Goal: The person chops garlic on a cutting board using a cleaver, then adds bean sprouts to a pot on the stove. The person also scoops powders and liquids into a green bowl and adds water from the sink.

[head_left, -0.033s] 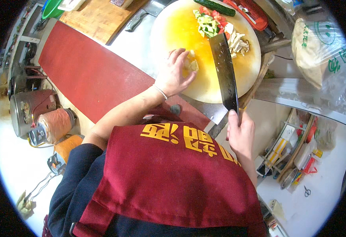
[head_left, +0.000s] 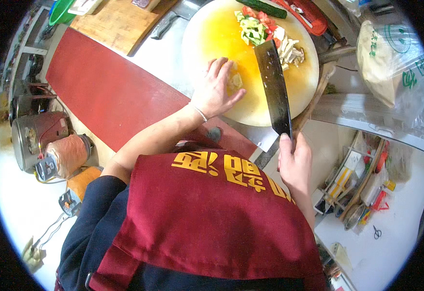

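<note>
Cleaver (head_left: 274, 82) in the right hand (head_left: 295, 157): its dark, broad blade extends over the right half of a round cutting board (head_left: 251, 107), handle toward the person and far end beside the cut vegetables. Fingers of that hand are wrapped around the handle, thumb along its near end; whether the blade touches the board cannot be told. Small pale specks cling to the blade.

Left of the blade, the left hand (head_left: 217, 89) reaches over the board with bent fingers and the thumb held apart, just beside some pale, yellowish pieces (head_left: 236, 80). Whether those fingers grip or merely touch them cannot be told.

Toward the board's far right, chopped green pieces (head_left: 252, 34) lie against red pieces (head_left: 266, 22), with pale slices (head_left: 292, 53) on their right. A whole dark green cucumber (head_left: 263, 7) lies at the far edge.

Left of the board, a second knife (head_left: 161, 26) rests on the table (head_left: 166, 63), near a rectangular wooden board (head_left: 110, 24). A long red panel (head_left: 115, 87) stretches nearer on the left. At the far right sits a clear plastic bag (head_left: 396, 63) with green print.
</note>
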Available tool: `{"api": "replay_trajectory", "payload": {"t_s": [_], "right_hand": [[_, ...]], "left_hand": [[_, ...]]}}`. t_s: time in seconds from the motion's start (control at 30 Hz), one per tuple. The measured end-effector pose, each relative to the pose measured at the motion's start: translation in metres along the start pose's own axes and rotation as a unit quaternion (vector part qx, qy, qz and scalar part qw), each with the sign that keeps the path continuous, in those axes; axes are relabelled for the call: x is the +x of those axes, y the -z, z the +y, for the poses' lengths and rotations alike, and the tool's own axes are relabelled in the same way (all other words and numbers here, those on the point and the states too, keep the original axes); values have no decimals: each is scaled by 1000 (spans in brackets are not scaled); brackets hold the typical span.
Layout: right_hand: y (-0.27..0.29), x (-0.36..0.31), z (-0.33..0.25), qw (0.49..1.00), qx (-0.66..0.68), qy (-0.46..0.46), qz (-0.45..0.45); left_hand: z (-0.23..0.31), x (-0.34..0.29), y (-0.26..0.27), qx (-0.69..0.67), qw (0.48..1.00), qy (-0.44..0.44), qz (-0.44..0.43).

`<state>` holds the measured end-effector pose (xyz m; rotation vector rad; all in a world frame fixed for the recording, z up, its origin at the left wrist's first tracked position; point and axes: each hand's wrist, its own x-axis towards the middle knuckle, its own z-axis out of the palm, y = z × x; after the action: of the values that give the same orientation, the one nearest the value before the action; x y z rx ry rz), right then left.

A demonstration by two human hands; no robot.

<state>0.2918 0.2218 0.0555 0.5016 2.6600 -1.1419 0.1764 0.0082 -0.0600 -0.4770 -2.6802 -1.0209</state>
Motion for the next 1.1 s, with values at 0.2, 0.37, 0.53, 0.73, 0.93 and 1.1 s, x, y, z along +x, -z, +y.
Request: {"api": "replay_trajectory", "payload": {"t_s": [0.2, 0.37, 0.53, 0.73, 0.93, 1.1], "right_hand": [[0, 11, -22, 998, -38, 40, 16], [-4, 17, -40, 998, -62, -15, -17], [-14, 28, -48, 988, -144, 9, -45], [-25, 34, -53, 967, -232, 105, -22], [-29, 35, -63, 969, -235, 77, -17], [-36, 33, -59, 963, -260, 65, -31]], "left_hand": [[-16, 15, -17, -10, 997, -70, -16], [-22, 14, 13, -111, 986, -105, -62], [-29, 13, 10, -98, 982, -160, -24], [-31, 14, 0, -53, 982, -178, -21], [-30, 21, 8, -56, 973, -224, -21], [-37, 17, 0, -23, 973, -229, -13]]}}
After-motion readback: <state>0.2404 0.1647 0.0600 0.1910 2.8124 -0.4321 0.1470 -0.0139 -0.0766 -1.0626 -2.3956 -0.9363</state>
